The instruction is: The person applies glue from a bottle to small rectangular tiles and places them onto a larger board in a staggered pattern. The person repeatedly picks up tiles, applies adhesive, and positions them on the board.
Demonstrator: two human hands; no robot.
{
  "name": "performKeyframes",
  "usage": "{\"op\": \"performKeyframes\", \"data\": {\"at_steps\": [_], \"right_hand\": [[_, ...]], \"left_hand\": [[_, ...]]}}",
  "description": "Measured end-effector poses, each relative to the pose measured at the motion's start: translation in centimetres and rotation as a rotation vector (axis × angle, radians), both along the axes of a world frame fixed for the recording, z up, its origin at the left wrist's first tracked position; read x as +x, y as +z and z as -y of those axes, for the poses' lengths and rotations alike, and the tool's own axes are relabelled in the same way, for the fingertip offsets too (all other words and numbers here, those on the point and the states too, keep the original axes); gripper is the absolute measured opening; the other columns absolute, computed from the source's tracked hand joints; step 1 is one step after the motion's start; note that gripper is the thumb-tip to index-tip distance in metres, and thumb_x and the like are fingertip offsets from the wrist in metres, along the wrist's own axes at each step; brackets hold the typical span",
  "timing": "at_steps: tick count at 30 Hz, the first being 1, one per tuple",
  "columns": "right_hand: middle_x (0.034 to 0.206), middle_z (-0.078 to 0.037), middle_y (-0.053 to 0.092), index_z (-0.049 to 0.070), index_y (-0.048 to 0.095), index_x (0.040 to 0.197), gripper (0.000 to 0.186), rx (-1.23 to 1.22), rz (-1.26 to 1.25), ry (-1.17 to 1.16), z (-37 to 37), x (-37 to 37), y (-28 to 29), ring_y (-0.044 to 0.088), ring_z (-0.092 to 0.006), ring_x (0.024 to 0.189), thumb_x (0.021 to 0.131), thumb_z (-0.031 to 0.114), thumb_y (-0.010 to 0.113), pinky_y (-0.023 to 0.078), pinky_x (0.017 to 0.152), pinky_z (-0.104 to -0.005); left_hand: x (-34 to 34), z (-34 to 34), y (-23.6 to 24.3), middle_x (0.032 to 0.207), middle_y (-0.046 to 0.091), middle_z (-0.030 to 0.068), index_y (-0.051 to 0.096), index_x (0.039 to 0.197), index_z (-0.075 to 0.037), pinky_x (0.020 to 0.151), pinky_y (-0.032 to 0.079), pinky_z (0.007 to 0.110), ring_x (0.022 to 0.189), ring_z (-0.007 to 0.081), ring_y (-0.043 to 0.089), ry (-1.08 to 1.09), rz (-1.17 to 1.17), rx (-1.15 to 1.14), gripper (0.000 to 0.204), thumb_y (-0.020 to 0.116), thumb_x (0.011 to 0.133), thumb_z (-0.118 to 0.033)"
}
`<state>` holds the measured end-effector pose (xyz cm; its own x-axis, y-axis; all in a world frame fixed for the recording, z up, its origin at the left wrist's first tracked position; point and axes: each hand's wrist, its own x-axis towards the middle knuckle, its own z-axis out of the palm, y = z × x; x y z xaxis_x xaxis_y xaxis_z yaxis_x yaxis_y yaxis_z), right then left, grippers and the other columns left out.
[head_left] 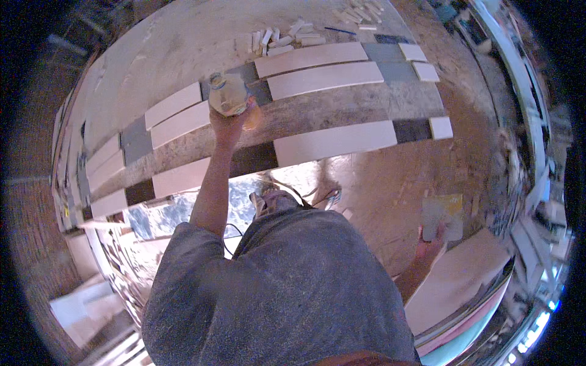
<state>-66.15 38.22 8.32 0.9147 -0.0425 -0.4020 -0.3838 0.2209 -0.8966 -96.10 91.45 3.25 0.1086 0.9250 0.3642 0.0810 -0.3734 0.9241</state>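
Pale and cloudy, the container [227, 96] sits in your left hand's [230, 122] grasp, over the table [146, 70] left of centre, among rows of whitish strips [334, 142]. At near right, your right hand [432, 236] grips a flat, pale squarish piece [444, 212], while small whitish blocks [281, 43] lie loose on the table's far side.

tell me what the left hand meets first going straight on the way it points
Probably the small wooden blocks, though the left hand and its clear bottle may pass above them; depth is unclear.
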Motion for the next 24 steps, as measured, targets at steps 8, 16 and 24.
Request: {"op": "performKeyframes", "data": {"at_steps": [8, 16, 24], "right_hand": [[0.135, -0.011, 0.054, 0.009, 0.052, 0.137, 0.045, -0.008, 0.097, 0.449, -12.0, 14.2, 4.2, 0.056, -0.0357, 0.12, 0.096, 0.023, 0.064, 0.055, 0.091, -0.0551], [0.136, -0.009, 0.056, 0.01, 0.054, 0.136, 0.045, 0.33, -0.091, 0.73, -20.5, 14.0, 2.3, 0.055, -0.032, 0.123, 0.094, 0.023, 0.065, 0.053, 0.086, -0.0565], [0.142, -0.012, 0.052, 0.006, 0.049, 0.141, 0.055, 0.141, 0.043, 0.922, -24.8, 13.3, 2.0, 0.055, -0.0329, 0.123, 0.093, 0.028, 0.065, 0.057, 0.084, -0.0573]], "left_hand": [[1.0, 2.1, -0.1, 0.111, 0.067, 0.0086, 0.053, 0.123, -0.003, 0.087, 0.055, 0.034, 0.098, 0.0191, 0.066, 0.093, 0.073, -0.27, 0.066, 0.09, 0.069, -0.011], [-2.1, 2.5, -6.0, 0.123, 0.06, 0.0101, 0.049, 0.13, -0.003, 0.093, 0.049, 0.036, 0.112, 0.0219, 0.058, 0.275, -0.181, -0.117, 0.076, 0.093, 0.069, -0.016], [0.7, 15.7, -6.0, 0.078, 0.062, 0.0036, 0.063, 0.079, -0.003, 0.059, 0.046, 0.031, 0.065, 0.0117, 0.053, 0.281, -0.355, -0.254, 0.021, 0.078, 0.087, -0.016]]}}
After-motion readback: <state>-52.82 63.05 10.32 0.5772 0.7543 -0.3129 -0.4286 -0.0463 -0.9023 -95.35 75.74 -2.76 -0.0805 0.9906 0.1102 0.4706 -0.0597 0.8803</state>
